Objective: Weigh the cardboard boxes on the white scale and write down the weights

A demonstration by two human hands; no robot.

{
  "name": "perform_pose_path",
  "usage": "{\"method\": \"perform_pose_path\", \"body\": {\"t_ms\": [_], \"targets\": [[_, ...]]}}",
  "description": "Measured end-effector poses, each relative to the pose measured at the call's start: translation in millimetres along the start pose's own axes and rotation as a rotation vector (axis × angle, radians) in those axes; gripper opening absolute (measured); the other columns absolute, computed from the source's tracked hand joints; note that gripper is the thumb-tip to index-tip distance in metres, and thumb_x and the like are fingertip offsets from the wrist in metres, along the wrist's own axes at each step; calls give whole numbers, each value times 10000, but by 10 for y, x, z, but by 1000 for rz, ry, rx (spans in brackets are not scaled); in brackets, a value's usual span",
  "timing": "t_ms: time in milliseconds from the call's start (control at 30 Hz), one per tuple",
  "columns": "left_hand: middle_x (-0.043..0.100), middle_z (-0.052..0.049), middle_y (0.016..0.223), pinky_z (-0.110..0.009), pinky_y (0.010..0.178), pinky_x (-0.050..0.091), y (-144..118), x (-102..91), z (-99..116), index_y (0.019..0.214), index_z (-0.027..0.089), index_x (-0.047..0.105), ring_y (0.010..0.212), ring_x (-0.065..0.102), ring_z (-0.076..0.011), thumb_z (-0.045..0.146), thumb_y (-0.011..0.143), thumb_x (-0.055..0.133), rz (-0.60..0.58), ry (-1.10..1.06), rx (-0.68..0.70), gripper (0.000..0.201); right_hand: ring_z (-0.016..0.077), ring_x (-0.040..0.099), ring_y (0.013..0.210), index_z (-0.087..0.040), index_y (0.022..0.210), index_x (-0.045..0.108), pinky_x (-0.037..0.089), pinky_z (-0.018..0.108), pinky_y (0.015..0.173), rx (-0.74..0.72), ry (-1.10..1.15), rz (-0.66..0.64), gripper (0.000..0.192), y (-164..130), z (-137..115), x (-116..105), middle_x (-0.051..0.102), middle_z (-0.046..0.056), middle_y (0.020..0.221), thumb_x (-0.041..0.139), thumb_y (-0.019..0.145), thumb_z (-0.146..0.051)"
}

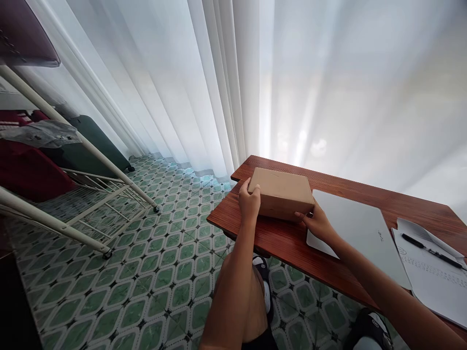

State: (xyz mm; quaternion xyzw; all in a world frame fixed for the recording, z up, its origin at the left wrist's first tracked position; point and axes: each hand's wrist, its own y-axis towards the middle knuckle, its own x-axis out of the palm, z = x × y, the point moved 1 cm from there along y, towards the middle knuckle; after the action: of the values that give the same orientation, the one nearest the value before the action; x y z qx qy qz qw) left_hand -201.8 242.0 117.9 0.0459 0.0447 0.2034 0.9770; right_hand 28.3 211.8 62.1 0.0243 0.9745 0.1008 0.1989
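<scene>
A flat brown cardboard box (281,192) lies on the left end of a reddish wooden table (277,238). My left hand (249,200) grips the box's near left corner. My right hand (318,222) holds its near right corner, fingers pressed against the side. The box's right edge touches or overlaps a closed silver laptop (361,231) beside it.
White papers (434,277) with a black pen (430,250) on them lie right of the laptop. White curtains (233,82) hang behind the table. Left stands a white metal rack (80,204) with dark and red suitcases (32,165) on a green tiled floor (153,272). My knee and sandals show under the table.
</scene>
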Motion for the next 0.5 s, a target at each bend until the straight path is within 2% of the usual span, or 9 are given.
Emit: {"method": "perform_pose_path", "body": {"t_ms": [167, 300, 500], "targets": [[563, -95, 1452, -352, 1111, 443, 9, -1, -14, 1385, 158, 568, 1356, 503, -276, 297, 913, 563, -14, 50, -1, 492, 322, 581, 1210, -271, 1458, 400, 545, 508, 963, 13, 38, -11, 745, -35, 28, 16, 618, 114, 1322, 707, 802, -444], [602, -94, 1411, -358, 1091, 458, 69, -9, -52, 1363, 168, 588, 1316, 547, -277, 274, 895, 578, -7, 118, 6, 480, 312, 600, 1181, -269, 1454, 405, 546, 499, 970, 15, 36, -4, 743, -52, -7, 27, 618, 113, 1316, 703, 794, -432], [659, -122, 1325, -434, 1134, 416, 124, -41, -66, 1289, 140, 645, 1284, 573, -313, 202, 843, 628, -17, 167, -4, 450, 309, 612, 1167, -261, 1453, 412, 552, 489, 953, 16, -1, 23, 754, -59, -25, 32, 611, 122, 1328, 701, 771, -407]]}}
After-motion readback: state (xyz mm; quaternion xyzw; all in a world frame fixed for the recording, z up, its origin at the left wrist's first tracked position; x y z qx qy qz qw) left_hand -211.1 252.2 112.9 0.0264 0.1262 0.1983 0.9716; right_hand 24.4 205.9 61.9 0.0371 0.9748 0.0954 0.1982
